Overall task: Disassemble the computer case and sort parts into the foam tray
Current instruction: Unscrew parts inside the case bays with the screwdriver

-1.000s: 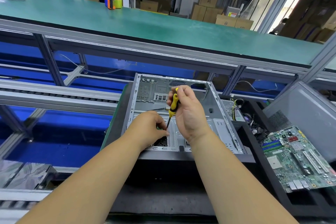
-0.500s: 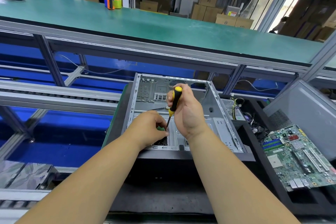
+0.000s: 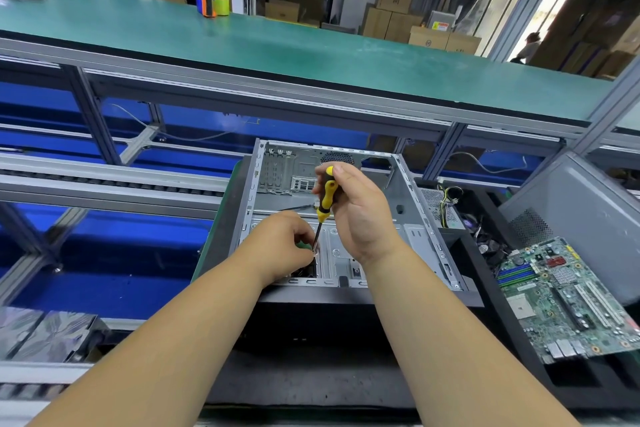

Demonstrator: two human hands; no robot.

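Two bare forearms reaching in from the near edge, meeting over the computer case [image 3: 408, 204].

Left hand [image 3: 282, 246]: fingers curled down at the screwdriver tip, pinching near a small part at the case floor; what exactly is pinched cannot be told, hidden by the knuckles.

Right hand [image 3: 360, 215]: wrapped round the screwdriver [image 3: 325, 201], thumb on top of the handle. Handle yellow and black, held nearly upright, thin dark shaft running down to the left fingers.

Case: lying on its side, open face up, in front of the person at centre, resting on a dark platform. Bare grey sheet metal inside, stripped of boards; stamped ribs and holes on the floor, slotted rear panel and a rectangular port cutout at the far wall, round vent grille beside it. Perforated rails along the right edge.

Right of case: black foam tray [image 3: 485, 305] holding a green circuit board [image 3: 568, 302] tilted on its rim, with blue slots and a red chip. Behind it in the tray, a grey power unit [image 3: 438, 204] with yellow and black wires, and a dark fan. Grey side panel [image 3: 581, 215] leaning at far right.

Left: roller conveyor rails over blue flooring.

Far: long green bench top [image 3: 277, 45], orange-and-green tape dispenser [image 3: 213, 5] on it, cardboard boxes [image 3: 394, 7] beyond.
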